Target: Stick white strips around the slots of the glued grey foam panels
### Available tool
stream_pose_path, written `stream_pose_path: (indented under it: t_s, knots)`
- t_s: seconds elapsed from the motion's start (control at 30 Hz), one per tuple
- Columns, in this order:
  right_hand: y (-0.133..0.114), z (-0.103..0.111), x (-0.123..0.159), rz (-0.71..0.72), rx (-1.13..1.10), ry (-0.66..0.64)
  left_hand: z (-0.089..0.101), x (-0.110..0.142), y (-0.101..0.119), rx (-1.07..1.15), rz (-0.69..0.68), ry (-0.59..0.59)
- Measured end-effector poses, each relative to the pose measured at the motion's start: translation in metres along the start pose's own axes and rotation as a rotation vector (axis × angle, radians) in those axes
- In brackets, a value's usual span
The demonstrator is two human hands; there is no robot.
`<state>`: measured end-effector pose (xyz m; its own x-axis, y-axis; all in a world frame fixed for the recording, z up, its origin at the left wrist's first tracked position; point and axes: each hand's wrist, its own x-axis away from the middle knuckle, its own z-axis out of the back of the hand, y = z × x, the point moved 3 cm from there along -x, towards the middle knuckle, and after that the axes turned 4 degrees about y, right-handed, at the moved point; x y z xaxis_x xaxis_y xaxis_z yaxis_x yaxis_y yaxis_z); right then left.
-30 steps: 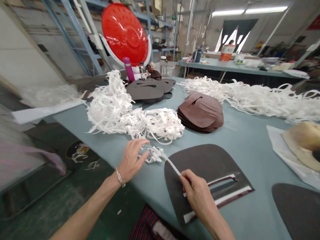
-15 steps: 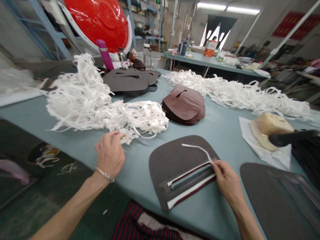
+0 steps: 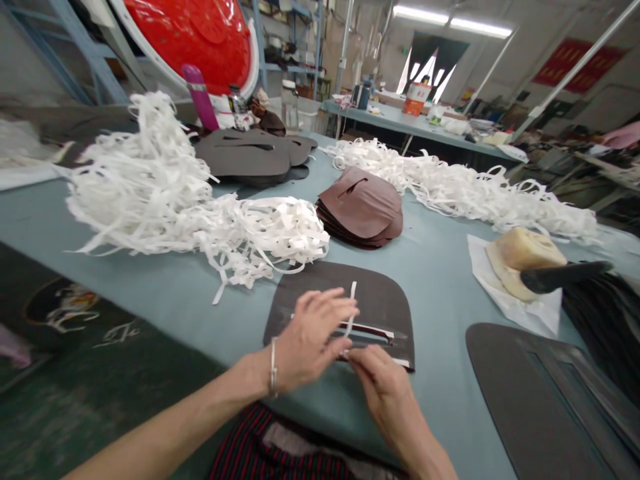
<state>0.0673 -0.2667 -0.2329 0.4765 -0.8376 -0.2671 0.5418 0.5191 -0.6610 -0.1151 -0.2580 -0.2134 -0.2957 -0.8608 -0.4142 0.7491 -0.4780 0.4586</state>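
A dark grey panel [image 3: 383,287] with a long slot and white strips along the slot's edges lies on the table in front of me. My right hand [image 3: 385,380] is closed in a pinch at the panel's near side, on the lower end of a narrow white strip [image 3: 354,291]. This strip stands up over the slot. Stretched across the panel's left half, my left hand [image 3: 313,333] is open, its fingers beside the strip and its thumb close to my right fingertips. It hides part of the slot. Whether the thumb touches the strip, I cannot tell.
Heaps of white strips [image 3: 150,193] lie beyond the panel. Behind it sits a stack of brown pieces [image 3: 363,203]. At right are a cream block [image 3: 525,257] with a dark-handled tool [image 3: 565,277] and another grey panel [image 3: 530,380]. The table's near edge [image 3: 200,357] runs at left.
The grey panel has been turned round and sits a little further left. My left hand has come from the white heap to the panel, while my right hand has moved left and nearer to me.
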Motion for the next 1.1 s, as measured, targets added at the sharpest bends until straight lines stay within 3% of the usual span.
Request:
stream_pose_path:
  t_s: [0.1, 0.2, 0.3, 0.4, 0.53, 0.83, 1.1]
  knots:
    - [-0.006, 0.002, 0.004, -0.025, -0.028, 0.001, -0.009, 0.009, 0.023, 0.112, -0.055, -0.176]
    - [0.015, 0.021, 0.014, -0.223, 0.052, -0.006, -0.004, 0.029, 0.003, 0.146, 0.067, -0.267]
    - [0.035, 0.035, 0.019, -0.256, 0.117, -0.016, 0.007, 0.045, -0.023, 0.203, 0.198, -0.315]
    - [0.047, 0.033, 0.016, -0.269, 0.194, 0.018, 0.012, 0.050, -0.037, 0.195, 0.400, -0.297]
    - [0.055, 0.024, 0.010, -0.392, 0.280, 0.005, 0.012, 0.053, -0.044, 0.104, 0.660, -0.215]
    - [0.066, 0.027, 0.011, -0.512, 0.146, -0.037, 0.011, 0.056, -0.059, 0.100, 0.831, -0.133]
    - [0.078, 0.025, 0.013, -0.556, 0.115, -0.011, 0.009, 0.054, -0.060, 0.083, 0.848, -0.131]
